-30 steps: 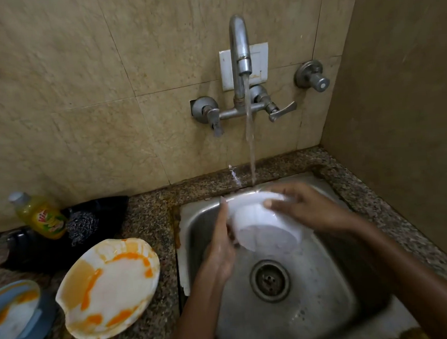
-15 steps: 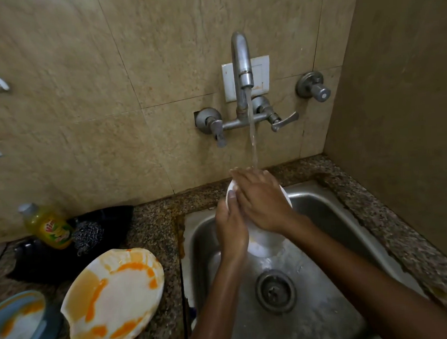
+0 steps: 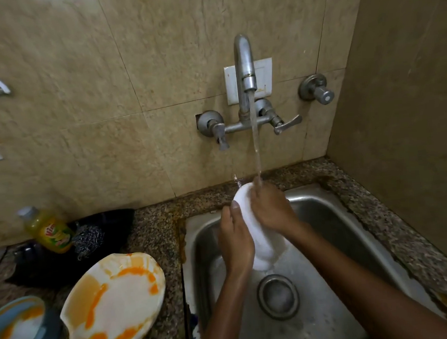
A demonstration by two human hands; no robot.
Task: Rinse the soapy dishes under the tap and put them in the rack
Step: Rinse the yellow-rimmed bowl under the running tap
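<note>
Tabletop (image 3: 152, 227): speckled granite around the basin; it carries the unwashed things on the left, seemingly a queue kept within reach.
Sink (image 3: 334, 214): steel basin with a round drain (image 3: 277, 296) below the work, so run-off goes straight down.
Stained plate (image 3: 113, 306): white, streaked with orange sauce, lying on the tabletop left of the sink; probably waiting its turn.
Blue dish (image 3: 19, 334): at the lower left edge, orange smears too.
Tap (image 3: 244, 70): wall-mounted, running; the stream lands where the right hand meets the dish.
White bowl (image 3: 259, 243): held over the sink, tilted on edge under the water, likely so suds drain off; plain white, wet, no stains visible.
Left hand (image 3: 235, 237): fingers curled around the bowl's left side, thumb on its rim, steadying it.
Right hand (image 3: 270, 208): fingers laid over the bowl's upper face, apparently rubbing it; they are pressed flat rather than gripping.
Rack: not in view.
</note>
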